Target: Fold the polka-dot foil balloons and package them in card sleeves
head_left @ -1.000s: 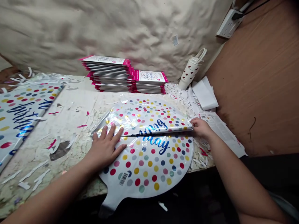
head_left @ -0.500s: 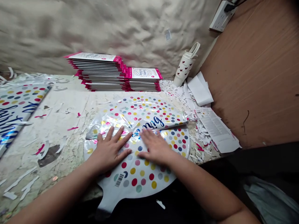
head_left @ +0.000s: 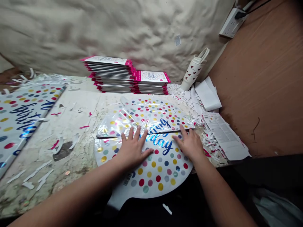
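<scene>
Both your bare hands, left (head_left: 133, 149) and right (head_left: 191, 145), lie open, fingers spread, touching the round, white, polka-dotted foil balloon (head_left: 156, 171).

White balloon (head_left: 153, 170), multicoloured dots, blue lettering (head_left: 161, 143)

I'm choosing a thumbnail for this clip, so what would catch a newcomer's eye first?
Probably the polka-dotted foil balloon with blue lettering, lying flat at the front edge of the worktable, the left hand and right hand spread on it. Next, the pink-edged stacks of packets behind it, and the heart-patterned tumbler to their right.
</scene>
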Tool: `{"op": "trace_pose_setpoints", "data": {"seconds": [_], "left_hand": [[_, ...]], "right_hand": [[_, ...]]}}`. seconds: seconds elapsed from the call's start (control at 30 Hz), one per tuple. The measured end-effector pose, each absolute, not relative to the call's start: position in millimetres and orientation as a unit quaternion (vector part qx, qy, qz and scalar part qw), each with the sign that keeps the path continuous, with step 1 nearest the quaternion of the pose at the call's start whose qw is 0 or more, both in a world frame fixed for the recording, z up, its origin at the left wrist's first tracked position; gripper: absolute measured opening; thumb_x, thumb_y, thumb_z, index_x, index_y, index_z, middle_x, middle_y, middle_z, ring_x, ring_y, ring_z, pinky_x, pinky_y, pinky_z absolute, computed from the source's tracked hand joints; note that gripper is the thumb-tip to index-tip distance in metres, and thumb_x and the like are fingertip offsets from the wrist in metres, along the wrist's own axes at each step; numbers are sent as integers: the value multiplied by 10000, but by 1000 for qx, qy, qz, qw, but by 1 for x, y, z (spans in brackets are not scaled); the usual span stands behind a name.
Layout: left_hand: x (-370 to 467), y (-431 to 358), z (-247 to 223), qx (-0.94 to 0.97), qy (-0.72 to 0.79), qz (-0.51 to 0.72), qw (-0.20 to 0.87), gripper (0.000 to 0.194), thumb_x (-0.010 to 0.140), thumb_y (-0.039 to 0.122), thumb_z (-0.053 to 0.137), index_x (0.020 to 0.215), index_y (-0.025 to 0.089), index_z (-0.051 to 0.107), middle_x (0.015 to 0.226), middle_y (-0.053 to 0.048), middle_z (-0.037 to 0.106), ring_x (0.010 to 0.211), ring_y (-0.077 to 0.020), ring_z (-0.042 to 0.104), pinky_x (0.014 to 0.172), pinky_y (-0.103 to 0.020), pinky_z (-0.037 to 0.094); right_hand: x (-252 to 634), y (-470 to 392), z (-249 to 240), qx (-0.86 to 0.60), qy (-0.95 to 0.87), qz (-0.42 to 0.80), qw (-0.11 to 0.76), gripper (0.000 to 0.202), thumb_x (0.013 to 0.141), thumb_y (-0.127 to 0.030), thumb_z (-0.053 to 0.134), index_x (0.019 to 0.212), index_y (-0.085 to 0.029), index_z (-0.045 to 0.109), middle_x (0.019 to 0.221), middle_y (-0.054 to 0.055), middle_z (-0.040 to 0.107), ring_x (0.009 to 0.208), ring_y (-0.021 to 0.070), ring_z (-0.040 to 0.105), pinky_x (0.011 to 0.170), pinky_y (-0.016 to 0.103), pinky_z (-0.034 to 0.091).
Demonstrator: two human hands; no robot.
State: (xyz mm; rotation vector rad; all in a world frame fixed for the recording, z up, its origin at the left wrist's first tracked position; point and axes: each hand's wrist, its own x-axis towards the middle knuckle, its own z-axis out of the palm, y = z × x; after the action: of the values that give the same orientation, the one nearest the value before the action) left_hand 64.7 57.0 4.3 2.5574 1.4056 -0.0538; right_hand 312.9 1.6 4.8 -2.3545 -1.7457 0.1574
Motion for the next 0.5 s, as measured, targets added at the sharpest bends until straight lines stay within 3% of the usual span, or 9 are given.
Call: {"op": "trace_pose_setpoints", "data": {"seconds": [0.1,0.17,0.27,0.33,0.4,0.5], "left_hand": [[66,57,5,866,482,-19,127,842,756,756,258,1435,267,166,1503,-151,94,1338,-451,27,959,-701,81],[66,58,7,857,496,-21,136,890,744,771,237,1442,230,139,1506,-143,71,1335,-459,12,951,-715,83],[69,59,10,842,517,-33,148,982,707,807,219,1446,169,116,1503,-150,54,1325,-481,-19,929,-745,68],[71,58,10,846,514,-31,139,1005,702,808,223,1441,133,139,1499,-166,47,1324,-477,-50,936,-743,43],[73,56,8,861,493,-15,125,990,714,792,241,1436,119,172,1497,-173,57,1328,-463,-62,961,-721,35],[74,57,2,884,454,0,116,901,725,767,304,1420,195,252,1487,-161,181,1317,-488,45,957,-709,110]], "right_hand": [[318,20,6,-814,-471,187,283,790,759,-609,492,1379,-144,342,1287,209,471,1218,367,408,979,539,324],[318,25,15,-782,-422,260,379,780,814,-579,410,1424,-131,218,1373,189,394,1253,315,397,971,473,386],[300,27,45,-712,-408,280,499,674,893,-499,232,1448,-154,65,1471,126,248,1325,236,303,998,428,381],[276,28,70,-648,-417,273,576,649,902,-457,250,1448,-181,31,1502,80,163,1360,215,209,1045,438,315],[245,33,91,-610,-462,247,594,643,910,-416,267,1446,-197,-13,1517,48,92,1377,203,139,1076,440,256],[187,45,101,-600,-588,235,489,649,920,-387,281,1442,-221,-70,1524,21,20,1388,205,48,1092,458,201]]}}
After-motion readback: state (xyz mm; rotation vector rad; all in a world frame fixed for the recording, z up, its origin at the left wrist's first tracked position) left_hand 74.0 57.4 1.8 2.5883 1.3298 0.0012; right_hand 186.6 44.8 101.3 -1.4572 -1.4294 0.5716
